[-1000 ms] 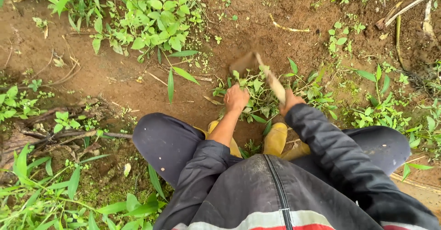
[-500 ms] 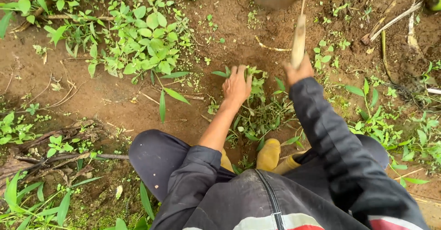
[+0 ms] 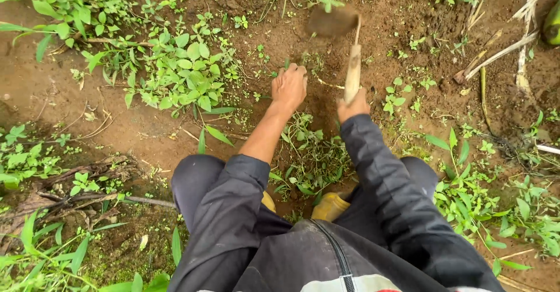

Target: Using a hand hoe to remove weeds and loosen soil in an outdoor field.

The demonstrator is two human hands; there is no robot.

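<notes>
I am crouched over bare brown soil with weeds. My right hand [image 3: 352, 105] grips the pale wooden handle of a small hand hoe [image 3: 352, 70], whose blurred metal blade [image 3: 331, 21] is raised over the dirt ahead. My left hand [image 3: 290, 86] reaches forward, fingers curled down onto the soil and small weeds just left of the hoe handle. A pile of pulled green weeds [image 3: 309, 158] lies between my knees. My yellow boots [image 3: 329, 206] show below it.
A dense patch of leafy weeds [image 3: 175, 76] grows to the left. Dry stalks and sticks [image 3: 501, 47] lie at the upper right. More green plants [image 3: 496, 204] crowd the right side, and dead twigs [image 3: 87, 181] lie at the left.
Both hands have reached farther forward. The hoe has been lifted, its blade now raised and blurred over the soil, and my left hand has moved from the weed pile to the ground ahead.
</notes>
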